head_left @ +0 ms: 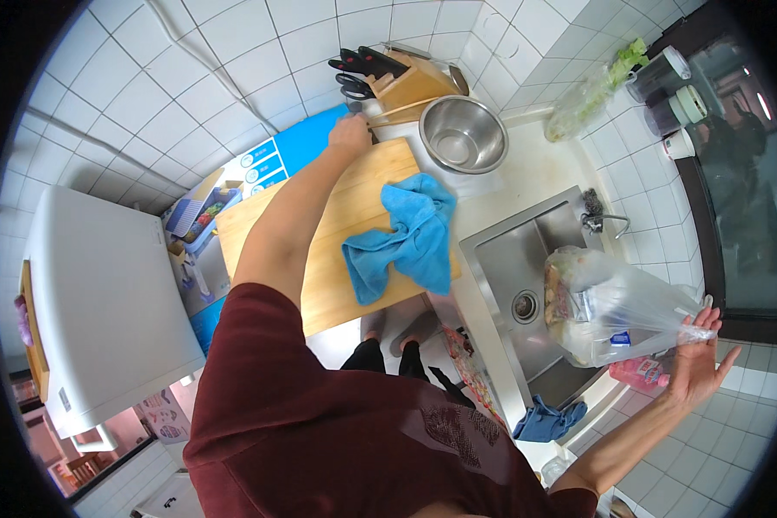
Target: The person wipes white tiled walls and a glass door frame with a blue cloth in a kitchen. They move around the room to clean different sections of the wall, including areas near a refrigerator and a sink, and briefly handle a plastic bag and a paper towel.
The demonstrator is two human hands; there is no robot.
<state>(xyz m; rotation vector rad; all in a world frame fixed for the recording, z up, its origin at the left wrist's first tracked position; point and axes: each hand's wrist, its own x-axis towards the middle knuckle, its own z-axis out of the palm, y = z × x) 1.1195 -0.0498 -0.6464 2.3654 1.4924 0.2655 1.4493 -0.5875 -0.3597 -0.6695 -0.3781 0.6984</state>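
Note:
My left hand point(350, 135) is at the far edge of a wooden cutting board point(278, 220), its fingers curled at a small dark and grey object, mostly hidden. A crumpled blue cloth point(405, 239) lies on the board. On the right, my right hand point(696, 362) has its palm up and fingers spread, with the gathered top of a clear plastic bag point(621, 304) across the fingers. The bag is stretched taut from the hand, over the steel sink point(524, 353), and contains several items, among them pale and brownish ones.
A steel bowl point(463, 135) stands beside a wooden knife block point(414, 81) with black-handled knives and scissors. Near the sink are a faucet point(612, 223), a pink bottle point(640, 373) and a dark blue cloth point(549, 419). Bagged greens point(583, 103) lean at the wall. A white appliance point(113, 304) stands left.

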